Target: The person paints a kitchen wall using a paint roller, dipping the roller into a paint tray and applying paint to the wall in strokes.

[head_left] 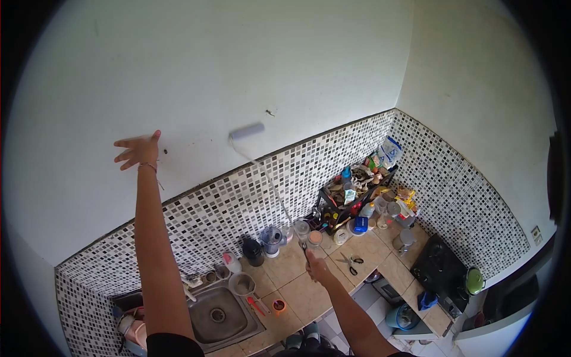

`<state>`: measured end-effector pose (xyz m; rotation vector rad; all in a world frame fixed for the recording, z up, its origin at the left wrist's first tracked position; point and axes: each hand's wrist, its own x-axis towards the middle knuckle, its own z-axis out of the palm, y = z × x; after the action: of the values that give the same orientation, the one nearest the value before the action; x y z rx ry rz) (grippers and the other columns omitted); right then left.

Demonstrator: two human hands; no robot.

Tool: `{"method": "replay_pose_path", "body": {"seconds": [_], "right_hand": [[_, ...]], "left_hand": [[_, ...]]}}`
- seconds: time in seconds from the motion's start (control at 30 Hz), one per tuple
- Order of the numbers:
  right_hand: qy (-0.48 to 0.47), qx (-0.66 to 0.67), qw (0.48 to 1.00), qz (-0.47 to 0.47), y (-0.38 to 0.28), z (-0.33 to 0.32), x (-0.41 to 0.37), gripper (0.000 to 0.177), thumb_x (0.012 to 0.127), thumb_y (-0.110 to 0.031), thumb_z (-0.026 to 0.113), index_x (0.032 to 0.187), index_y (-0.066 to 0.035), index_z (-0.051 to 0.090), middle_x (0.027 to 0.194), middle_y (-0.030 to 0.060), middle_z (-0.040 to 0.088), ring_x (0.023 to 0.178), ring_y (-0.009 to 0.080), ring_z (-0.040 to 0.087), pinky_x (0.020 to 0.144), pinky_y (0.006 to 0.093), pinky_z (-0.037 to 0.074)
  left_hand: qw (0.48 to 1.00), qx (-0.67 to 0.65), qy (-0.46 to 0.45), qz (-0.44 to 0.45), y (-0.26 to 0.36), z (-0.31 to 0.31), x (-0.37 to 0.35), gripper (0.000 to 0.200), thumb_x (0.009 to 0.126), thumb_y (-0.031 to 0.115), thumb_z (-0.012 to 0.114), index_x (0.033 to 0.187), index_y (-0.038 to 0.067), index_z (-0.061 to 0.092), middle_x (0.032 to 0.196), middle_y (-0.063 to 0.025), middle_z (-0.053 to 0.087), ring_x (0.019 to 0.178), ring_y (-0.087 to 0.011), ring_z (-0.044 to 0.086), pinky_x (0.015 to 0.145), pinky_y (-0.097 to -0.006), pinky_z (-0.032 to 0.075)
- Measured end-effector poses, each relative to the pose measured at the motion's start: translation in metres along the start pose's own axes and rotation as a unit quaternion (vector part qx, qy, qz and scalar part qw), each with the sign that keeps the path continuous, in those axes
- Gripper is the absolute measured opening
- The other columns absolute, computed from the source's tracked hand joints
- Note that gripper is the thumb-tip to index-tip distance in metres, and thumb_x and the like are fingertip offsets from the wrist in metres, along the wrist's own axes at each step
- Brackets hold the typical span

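My right hand [320, 271] is wrapped round the handle of a long paint roller. The pale sleeve of the paint roller [247, 131] lies at the white wall [196, 71], a little above the mosaic tile border, and its thin rod slants down to my grip. Raised to the left, my left hand [138, 150] has its fingers spread at the wall and holds nothing. A small dark hole [165, 152] shows just right of it. Another damaged spot [270, 113] sits up and right of the roller sleeve.
Below is a tiled counter [291, 291] with a steel sink [217, 315], a blender [272, 241], scissors [352, 262] and several jars. A loaded dark rack [342, 199] stands in the corner. On the right are a black stove [440, 268] and a green pot [474, 279].
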<state>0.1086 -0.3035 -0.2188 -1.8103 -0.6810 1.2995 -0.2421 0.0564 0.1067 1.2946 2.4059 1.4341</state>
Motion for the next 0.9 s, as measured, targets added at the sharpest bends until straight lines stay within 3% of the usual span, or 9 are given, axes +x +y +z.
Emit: {"method": "replay_pose_path", "body": {"seconds": [0.07, 0.17, 0.37, 0.47, 0.7, 0.8, 0.9], "right_hand": [[-0.014, -0.009, 0.999, 0.027, 0.023, 0.003, -0.009, 0.076, 0.082, -0.084, 0.039, 0.054, -0.014, 0.038, 0.047, -0.0016, 0.035, 0.037, 0.0127, 0.037, 0.037, 0.0292, 0.031], [-0.035, -0.004, 0.996, 0.078, 0.032, 0.009, -0.011, 0.076, 0.082, -0.085, 0.037, 0.054, -0.014, 0.038, 0.047, -0.0012, 0.035, 0.038, 0.0137, 0.038, 0.039, 0.0301, 0.031], [-0.037, -0.020, 0.996, 0.079, 0.036, 0.004, 0.003, 0.078, 0.083, -0.084, 0.037, 0.058, -0.011, 0.045, 0.049, 0.0015, 0.040, 0.040, 0.0156, 0.043, 0.040, 0.0319, 0.035], [-0.042, -0.018, 0.996, 0.082, 0.051, 0.010, 0.013, 0.078, 0.083, -0.083, 0.037, 0.059, -0.010, 0.048, 0.050, 0.0024, 0.043, 0.041, 0.0163, 0.046, 0.040, 0.0321, 0.037], [-0.069, -0.030, 0.992, 0.106, 0.039, 0.022, 0.020, 0.077, 0.084, -0.083, 0.034, 0.059, -0.012, 0.048, 0.050, 0.0016, 0.043, 0.042, 0.0154, 0.047, 0.039, 0.0315, 0.036], [-0.075, -0.022, 0.996, 0.040, 0.017, 0.017, 0.032, 0.077, 0.085, -0.083, 0.033, 0.058, -0.012, 0.047, 0.049, 0.0018, 0.043, 0.042, 0.0155, 0.047, 0.039, 0.0320, 0.036], [-0.048, -0.018, 0.999, -0.007, -0.005, 0.010, 0.046, 0.077, 0.082, -0.086, 0.031, 0.055, -0.015, 0.039, 0.047, -0.0020, 0.036, 0.040, 0.0127, 0.040, 0.039, 0.0299, 0.027]], "left_hand": [[1.000, -0.018, 0.018, 0.002, -0.004, 0.011, 0.004, 0.137, 0.075, 0.057, 0.077, 0.148, 0.002, -0.025, 0.146, -0.0441, -0.023, 0.134, -0.0636, -0.024, 0.107, -0.0723, -0.007], [0.997, -0.060, -0.041, -0.011, -0.008, 0.004, -0.005, 0.134, 0.078, 0.057, 0.073, 0.147, 0.004, -0.029, 0.145, -0.0428, -0.029, 0.130, -0.0663, -0.028, 0.105, -0.0746, -0.007], [0.993, -0.044, -0.109, -0.029, -0.001, -0.012, -0.015, 0.131, 0.083, 0.056, 0.069, 0.142, 0.007, -0.037, 0.142, -0.0390, -0.038, 0.125, -0.0681, -0.032, 0.103, -0.0789, 0.006], [0.994, -0.035, -0.099, -0.028, -0.003, -0.008, -0.013, 0.130, 0.084, 0.056, 0.068, 0.142, 0.008, -0.037, 0.142, -0.0377, -0.039, 0.124, -0.0681, -0.033, 0.102, -0.0795, 0.011], [0.995, -0.037, -0.093, -0.020, -0.007, -0.001, -0.007, 0.131, 0.083, 0.055, 0.070, 0.141, 0.010, -0.039, 0.141, -0.0370, -0.041, 0.123, -0.0680, -0.034, 0.101, -0.0801, 0.009], [0.994, -0.035, -0.099, -0.023, -0.007, -0.001, -0.008, 0.132, 0.083, 0.054, 0.071, 0.141, 0.010, -0.039, 0.141, -0.0369, -0.042, 0.123, -0.0678, -0.034, 0.101, -0.0799, 0.008], [0.994, -0.040, -0.099, -0.027, -0.006, -0.001, -0.009, 0.132, 0.082, 0.055, 0.071, 0.141, 0.010, -0.039, 0.141, -0.0374, -0.041, 0.123, -0.0679, -0.034, 0.102, -0.0797, 0.008]]}}
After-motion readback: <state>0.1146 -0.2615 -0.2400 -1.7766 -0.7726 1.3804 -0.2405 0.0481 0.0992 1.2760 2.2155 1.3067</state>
